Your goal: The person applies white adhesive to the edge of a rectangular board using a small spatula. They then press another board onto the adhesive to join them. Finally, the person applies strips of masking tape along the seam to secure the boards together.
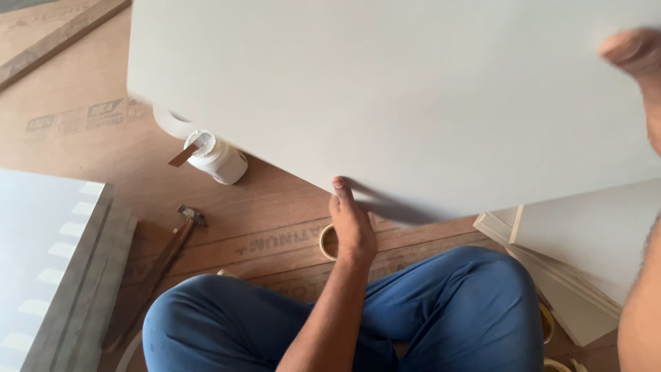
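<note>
Large white board (413, 96), flat and plain, held up above the lap and filling most of the upper view, tilted so its near edge slopes down toward the right. Left hand (352, 224) under that near edge at its lowest middle stretch, fingers (341, 189) together and pressed up against the board's edge, thumb hidden behind it. Right hand (640, 62) at the board's far right edge, blurred; fingers curled over the edge, clamped on the board as far as can be told.

Just below the left hand, a roll of tape (329, 241) on the floor (261, 207), partly hidden by the wrist. Blue trousers (454, 310) on crossed legs beneath, filling the lower middle. Under the board's left corner, a white plastic bottle (219, 158) lying on its side with a thin wooden strip (184, 155) stuck at its mouth. Nearer the left knee, a hammer (172, 244) with a wooden handle, head pointing away. At far left, a grey panel (48, 262) with pale stripes, lying flat. At right, beyond the knee, a stack of cream boards (571, 275) on the floor, with more tape rolls (547, 324) just beside it. Floor covered in brown printed sheeting; a wooden strip (62, 38) lying along the top left corner.
</note>
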